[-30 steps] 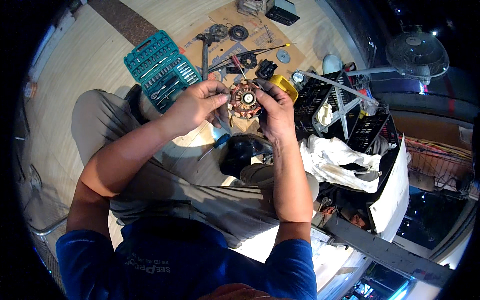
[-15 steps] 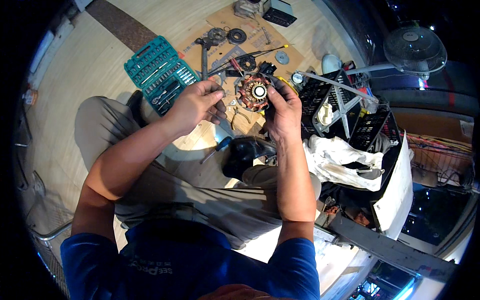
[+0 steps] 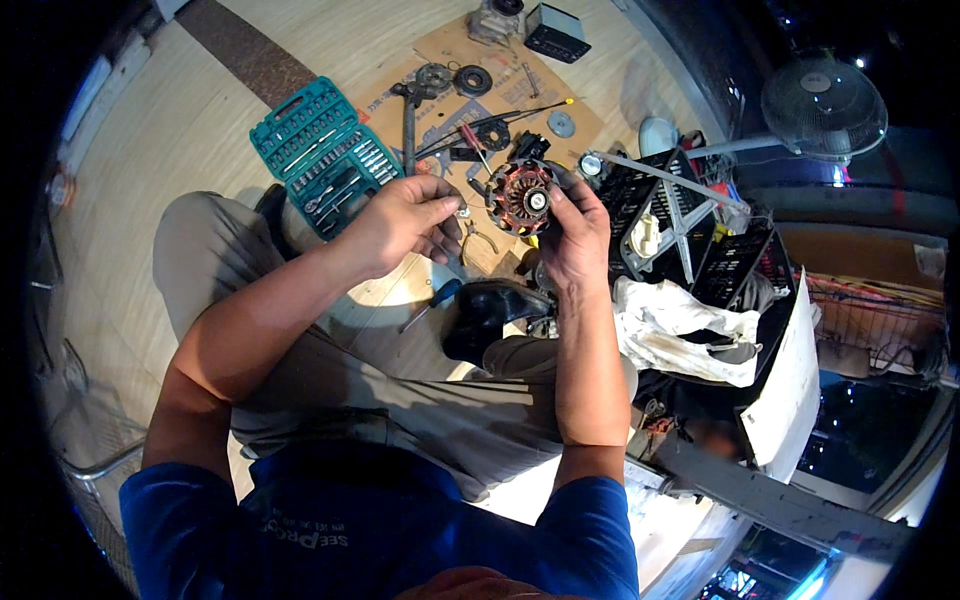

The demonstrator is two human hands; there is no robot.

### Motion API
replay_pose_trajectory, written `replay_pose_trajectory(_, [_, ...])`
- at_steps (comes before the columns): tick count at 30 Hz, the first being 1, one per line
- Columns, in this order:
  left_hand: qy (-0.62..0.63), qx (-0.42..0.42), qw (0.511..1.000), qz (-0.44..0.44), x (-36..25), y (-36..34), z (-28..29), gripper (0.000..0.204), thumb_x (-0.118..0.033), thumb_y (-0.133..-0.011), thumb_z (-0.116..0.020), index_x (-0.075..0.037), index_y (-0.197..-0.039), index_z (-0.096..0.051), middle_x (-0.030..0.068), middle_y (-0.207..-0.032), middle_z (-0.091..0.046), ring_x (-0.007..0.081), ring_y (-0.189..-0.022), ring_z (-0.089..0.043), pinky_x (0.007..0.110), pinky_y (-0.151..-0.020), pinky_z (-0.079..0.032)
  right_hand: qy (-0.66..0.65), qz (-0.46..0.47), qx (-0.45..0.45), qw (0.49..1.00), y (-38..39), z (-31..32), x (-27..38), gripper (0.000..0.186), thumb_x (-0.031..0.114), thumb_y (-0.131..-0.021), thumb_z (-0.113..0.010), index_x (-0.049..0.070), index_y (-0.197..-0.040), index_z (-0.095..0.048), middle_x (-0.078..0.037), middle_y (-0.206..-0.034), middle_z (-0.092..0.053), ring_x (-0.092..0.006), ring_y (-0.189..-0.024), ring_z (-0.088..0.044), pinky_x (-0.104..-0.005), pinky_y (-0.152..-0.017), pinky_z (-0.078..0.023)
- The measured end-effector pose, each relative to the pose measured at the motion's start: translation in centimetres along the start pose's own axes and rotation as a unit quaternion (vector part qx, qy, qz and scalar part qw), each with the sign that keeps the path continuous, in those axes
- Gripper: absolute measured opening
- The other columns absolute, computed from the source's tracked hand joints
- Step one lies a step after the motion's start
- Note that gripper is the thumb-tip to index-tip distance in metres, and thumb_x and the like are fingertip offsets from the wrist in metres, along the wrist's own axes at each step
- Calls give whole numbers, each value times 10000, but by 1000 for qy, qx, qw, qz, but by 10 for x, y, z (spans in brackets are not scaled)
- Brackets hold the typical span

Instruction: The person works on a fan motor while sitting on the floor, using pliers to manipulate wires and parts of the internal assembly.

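My right hand (image 3: 575,230) is closed on a round motor part (image 3: 515,198) with copper windings and a silver centre, holding it upright-faced toward me above the cardboard. My left hand (image 3: 405,220), left of the part, has its thumb and fingertips closed together on something small I cannot make out; it is apart from the round part. Below and between my hands lie pliers (image 3: 478,243) on cardboard (image 3: 570,110) and a blue-handled screwdriver (image 3: 440,295) near my dark shoe (image 3: 490,320). A red-handled screwdriver (image 3: 473,140) lies behind the part.
A teal socket case (image 3: 310,130) lies open left of a hammer (image 3: 408,130). Assorted discs (image 3: 472,80), cables and a black boxy unit (image 3: 555,35) are farther back. At right are black crates (image 3: 740,270), a white rag (image 3: 680,310) and a fan (image 3: 823,105).
My right hand has moved right with the round part and tilted it, opening a gap from my left hand. My left hand has shifted slightly right and down.
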State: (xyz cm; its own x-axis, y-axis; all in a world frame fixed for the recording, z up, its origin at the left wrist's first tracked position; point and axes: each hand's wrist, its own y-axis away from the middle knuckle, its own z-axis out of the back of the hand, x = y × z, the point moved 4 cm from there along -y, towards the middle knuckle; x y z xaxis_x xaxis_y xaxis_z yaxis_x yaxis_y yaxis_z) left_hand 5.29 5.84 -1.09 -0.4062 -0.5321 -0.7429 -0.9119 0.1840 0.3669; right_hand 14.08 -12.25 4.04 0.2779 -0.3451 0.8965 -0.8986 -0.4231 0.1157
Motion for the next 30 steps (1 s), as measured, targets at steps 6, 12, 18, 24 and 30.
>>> replay_pose_trajectory(6, [-5, 5, 1000, 12, -1, 3, -1, 178, -191, -990, -499, -24, -1033, -543, 81, -803, -624, 187, -682, -654, 306, -576, -546, 5, -21, 11, 1000, -2, 0, -1, 323, 31, -903, -581, -64, -1210, -543, -136, -1096, -640, -202, -967, -632, -334, -882, -518])
replay_pose_trajectory(12, [5, 14, 1000, 11, -1, 4, -2, 181, -189, -990, -499, -20, -1042, -538, 83, -803, -619, 190, -678, -651, 312, -572, -550, -14, -46, 10, 999, -2, -1, -4, 297, 38, -917, -554, -66, -1195, -538, -140, -1079, -641, -207, -952, -641, -340, -872, -531])
replay_pose_trajectory(18, [36, 29, 999, -2, 4, 3, 0, 175, -178, -978, -520, -48, -1096, -524, 89, -839, -631, 205, -695, -664, 319, -577, -552, -17, -53, 0, 998, -3, -2, -8, 279, 42, -927, -546, -78, -1178, -539, -140, -1073, -640, -207, -948, -642, -336, -870, -532])
replay_pose_trajectory(24, [51, 11, 998, -43, -2, 8, -8, 238, -153, -968, -533, -60, -1185, -502, 105, -898, -641, 226, -734, -679, 329, -599, -559, -4, -54, -12, 998, -4, 2, -9, 281, 48, -935, -536, -72, -1190, -532, -163, -1102, -633, -236, -962, -642, -371, -863, -539])
replay_pose_trajectory(30, [11, 27, 999, -17, 9, 1, -4, 196, -149, -968, -534, -37, -1128, -526, 101, -882, -646, 212, -731, -673, 315, -611, -564, 11, -47, -11, 999, -2, 0, -9, 298, 56, -934, -539, -69, -1203, -523, -178, -1116, -629, -259, -990, -645, -407, -862, -553])
